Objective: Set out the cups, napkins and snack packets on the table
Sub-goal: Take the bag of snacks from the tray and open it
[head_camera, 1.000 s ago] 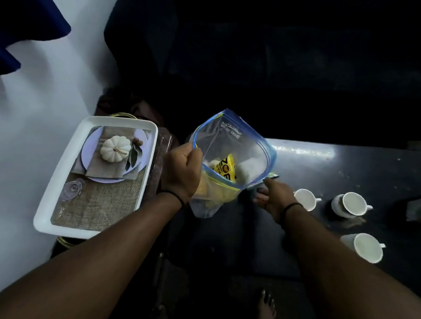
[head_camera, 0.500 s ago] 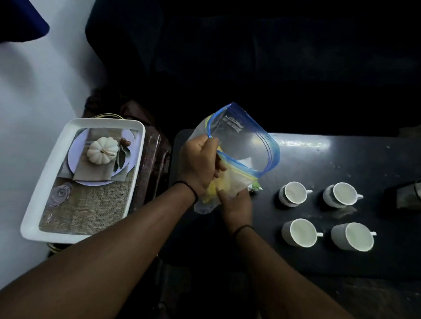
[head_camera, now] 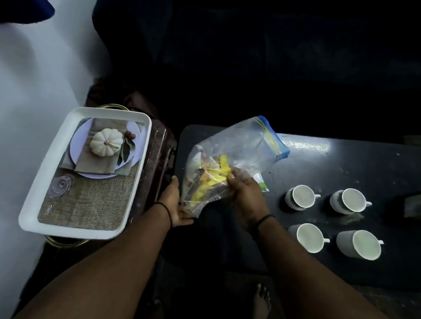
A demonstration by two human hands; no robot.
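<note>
— Over the left end of the table (head_camera: 347, 164), what do you see now?

— I see the bag (head_camera: 233, 157) tipped over, its blue zip edge pointing away to the right. Half a second ago it stood upright with the mouth up. My right hand (head_camera: 245, 196) pinches it through the plastic, on the yellow packets (head_camera: 213, 181). My left hand (head_camera: 175, 206) is under the lower corner, fingers rather straight, supporting it.

— And the other things?

— Four cups (head_camera: 300, 197) stand already in two rows on the right. One green-edged packet (head_camera: 261, 182) lies on the table just beside my right hand. Napkins I cannot find on the table; a folded cloth lies under a small pumpkin (head_camera: 106, 142) in the tray (head_camera: 36, 201) at the left.

— So what does it mean?

— I judge the packets are about to be poured or pulled out. Cups done, snacks in progress.
</note>
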